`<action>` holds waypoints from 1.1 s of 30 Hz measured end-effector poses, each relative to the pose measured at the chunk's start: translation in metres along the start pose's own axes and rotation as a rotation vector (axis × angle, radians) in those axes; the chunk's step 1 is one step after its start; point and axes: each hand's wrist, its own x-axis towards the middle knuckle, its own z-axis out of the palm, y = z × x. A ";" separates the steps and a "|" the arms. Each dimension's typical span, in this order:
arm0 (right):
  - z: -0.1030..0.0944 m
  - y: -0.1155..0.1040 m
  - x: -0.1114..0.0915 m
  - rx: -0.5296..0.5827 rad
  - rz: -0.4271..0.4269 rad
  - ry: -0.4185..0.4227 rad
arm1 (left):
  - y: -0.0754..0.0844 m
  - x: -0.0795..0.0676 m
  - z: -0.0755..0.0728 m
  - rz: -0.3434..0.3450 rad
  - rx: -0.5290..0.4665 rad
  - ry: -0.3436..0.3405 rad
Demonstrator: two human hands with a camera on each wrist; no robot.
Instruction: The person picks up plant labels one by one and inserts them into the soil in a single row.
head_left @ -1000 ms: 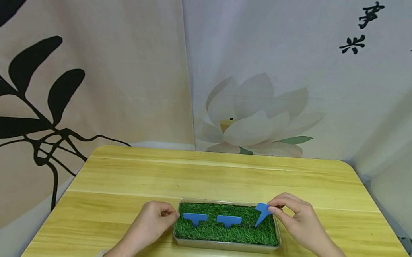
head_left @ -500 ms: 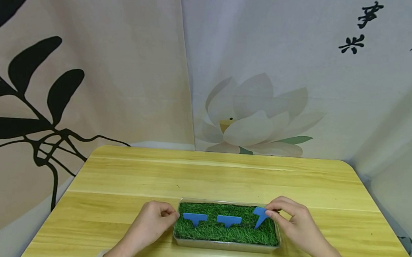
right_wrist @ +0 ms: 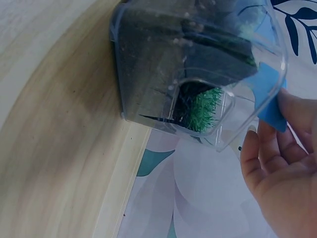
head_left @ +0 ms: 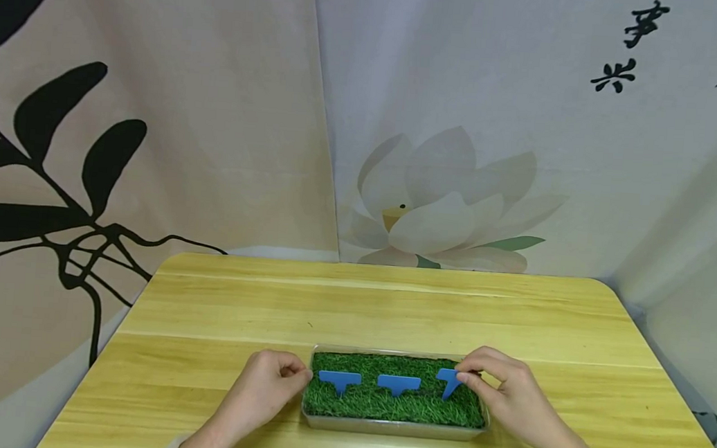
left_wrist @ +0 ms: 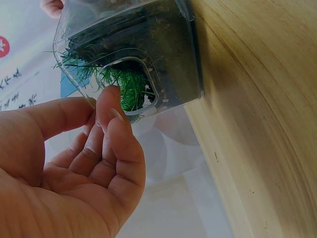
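Observation:
A clear plastic box (head_left: 394, 429) filled with green artificial grass (head_left: 361, 408) stands at the front of the table. Two blue T-shaped plant labels are upright in the grass: a left label (head_left: 339, 377) and a middle label (head_left: 398, 384). At the right end, my right hand (head_left: 506, 387) pinches a third blue T-shaped plant label (head_left: 447, 379) by its top bar, its tilted stem pointing down at the grass. In the right wrist view this label (right_wrist: 269, 94) shows behind the clear wall. My left hand (head_left: 268, 388) pinches the box's left rim between thumb and fingers.
The box rests on a light wooden table (head_left: 253, 300). Behind it hangs a pale cloth (head_left: 229, 104) printed with dark leaves, a lotus and black characters. Small dark marks dot the tabletop.
My right hand has moved down and slightly left with the third label, which now sits lower against the grass. My left hand and the other two labels have stayed in place.

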 end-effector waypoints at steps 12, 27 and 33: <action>0.004 0.003 -0.001 0.020 -0.089 -0.050 | 0.000 0.000 0.000 0.003 0.007 0.004; 0.009 0.007 -0.001 0.015 -0.163 -0.064 | -0.001 0.000 0.000 0.019 0.008 0.010; 0.004 0.004 0.000 -0.004 -0.142 -0.080 | -0.001 0.000 0.000 0.016 0.014 0.015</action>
